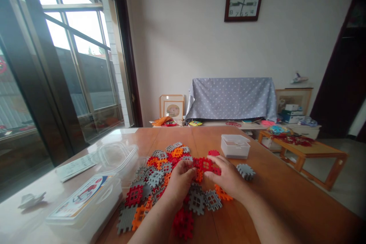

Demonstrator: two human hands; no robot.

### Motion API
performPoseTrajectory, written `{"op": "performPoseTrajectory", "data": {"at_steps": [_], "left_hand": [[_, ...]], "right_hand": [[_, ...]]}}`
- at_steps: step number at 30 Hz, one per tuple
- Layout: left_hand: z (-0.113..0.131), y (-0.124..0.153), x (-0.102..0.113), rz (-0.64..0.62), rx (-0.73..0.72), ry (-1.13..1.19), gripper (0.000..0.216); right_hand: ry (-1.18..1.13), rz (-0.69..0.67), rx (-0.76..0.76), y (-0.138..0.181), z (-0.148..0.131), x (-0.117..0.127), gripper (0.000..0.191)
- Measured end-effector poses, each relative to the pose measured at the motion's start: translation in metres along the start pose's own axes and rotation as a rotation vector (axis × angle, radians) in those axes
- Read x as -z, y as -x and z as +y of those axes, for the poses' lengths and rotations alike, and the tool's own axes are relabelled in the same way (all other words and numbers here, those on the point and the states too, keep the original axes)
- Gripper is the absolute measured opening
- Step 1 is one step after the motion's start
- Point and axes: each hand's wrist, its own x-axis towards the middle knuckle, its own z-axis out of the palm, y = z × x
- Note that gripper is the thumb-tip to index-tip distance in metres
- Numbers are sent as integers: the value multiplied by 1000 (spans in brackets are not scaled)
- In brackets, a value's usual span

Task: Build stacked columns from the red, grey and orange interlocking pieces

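Both my hands are over a pile of toothed plastic building blocks. My right hand curves its thumb and fingers around a red window-shaped building block. My left hand is pinched at the left side of the same red block group; its fingertips partly hide what they grip. An orange block shows just below, between the hands. Nearest the wrists lie a grey window block, another grey block and an orange block. Red blocks sit by my left forearm.
A clear plastic box with a printed label and a clear lid stand on the left beside a paper sheet. A small clear box and stacked grey blocks are on the right. The wooden table extends rightward.
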Motion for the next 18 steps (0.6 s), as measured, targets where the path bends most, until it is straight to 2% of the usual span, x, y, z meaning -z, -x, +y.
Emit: {"op": "performPoseTrajectory", "data": {"at_steps": [3, 6, 9, 18], "left_hand": [[4, 0, 3, 14, -79, -80, 27], [10, 0, 7, 29, -99, -154, 25], [12, -1, 10, 43, -118, -186, 26], [12, -3, 11, 22, -129, -206, 27]], "right_hand": [[10, 6, -92, -4, 28, 7, 57], [-15, -63, -258, -6, 54, 8, 60], [-15, -104, -299, -6, 72, 2, 63], [33, -188, -337, -4, 83, -6, 70]]}}
